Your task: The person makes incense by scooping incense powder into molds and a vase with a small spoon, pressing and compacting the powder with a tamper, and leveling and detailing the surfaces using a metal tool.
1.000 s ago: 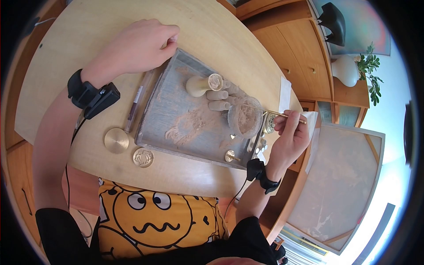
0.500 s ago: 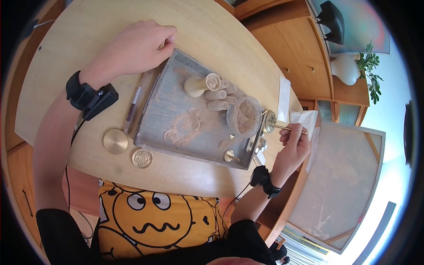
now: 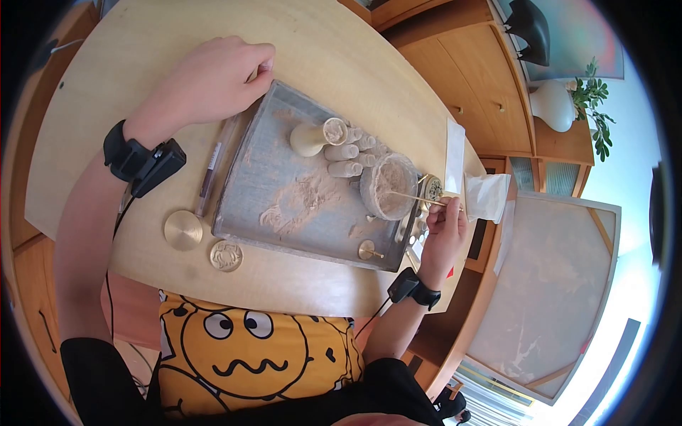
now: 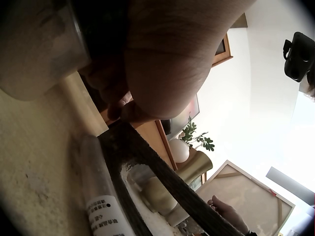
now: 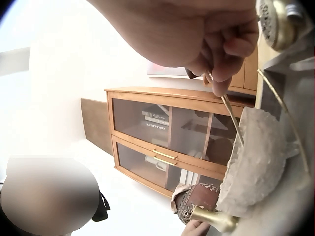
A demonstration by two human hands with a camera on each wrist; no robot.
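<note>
My right hand (image 3: 446, 238) pinches a thin brass rod (image 5: 231, 114) between thumb and fingers. The rod slants down into a rough, frosted bowl (image 3: 369, 193) that holds pinkish-brown powder (image 3: 388, 177). The bowl stands at the right end of a grey tray (image 3: 264, 170) dusted with the same powder. At the tray's far left corner my left hand (image 3: 217, 79) rests with fingers loosely curled, its fingertips right at the rim. A pale brass vase (image 3: 307, 140) and several small grey bottle-shaped pieces (image 3: 344, 169) stand between the hands on the tray.
A small brass disc with a handle (image 3: 366, 249) lies in the tray's near right corner. Left of the tray are a clear labelled tube (image 3: 210, 174), a round brass lid (image 3: 183, 231) and a patterned brass disc (image 3: 226, 256). A brass openwork pot (image 3: 432, 189) stands beyond the bowl.
The rod's tip has dropped from the bowl's far side into the powder. My right hand first drew back towards me, then came left, closer to the bowl. My left hand stays at the tray corner.
</note>
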